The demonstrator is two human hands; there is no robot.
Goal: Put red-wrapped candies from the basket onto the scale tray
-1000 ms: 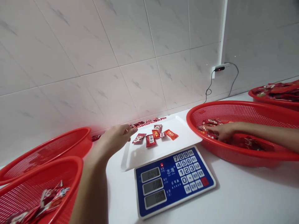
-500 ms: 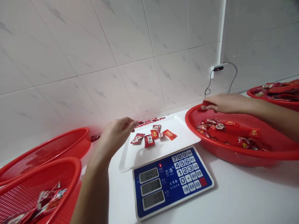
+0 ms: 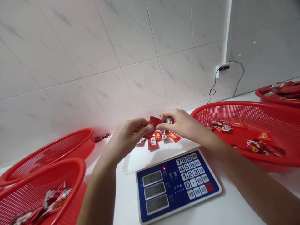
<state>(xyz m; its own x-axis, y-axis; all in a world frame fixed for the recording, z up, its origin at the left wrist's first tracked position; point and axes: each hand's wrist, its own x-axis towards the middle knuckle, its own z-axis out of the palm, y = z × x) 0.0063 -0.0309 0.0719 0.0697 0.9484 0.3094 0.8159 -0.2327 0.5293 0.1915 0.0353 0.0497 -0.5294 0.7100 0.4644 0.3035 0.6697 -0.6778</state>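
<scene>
Over the white tray (image 3: 136, 161) of a digital scale (image 3: 173, 201), both my hands meet at a small red snack packet (image 3: 151, 124). My left hand (image 3: 131, 136) is closed, its thumb pinching the packet's left part. My right hand (image 3: 179, 125) is closed too, with fingertips at the packet's right edge. A darker red packet with a white label (image 3: 168, 120) shows between its fingers; whether it is held is hard to tell. Several red and orange packets lie on the tray below, among them a red one (image 3: 153, 142) and an orange-red one (image 3: 174, 136).
A red mesh basket (image 3: 255, 107) with scattered packets stands right of the scale, with a fuller red basket (image 3: 281, 101) behind it. At left are two more red baskets, the nearer (image 3: 81, 168) holding packets. A tiled wall with a plugged-in socket strip (image 3: 225, 67) rises behind.
My right hand has moved left from above the right basket to the tray, bringing a red packet. My left hand has shifted slightly right and now pinches a packet.
</scene>
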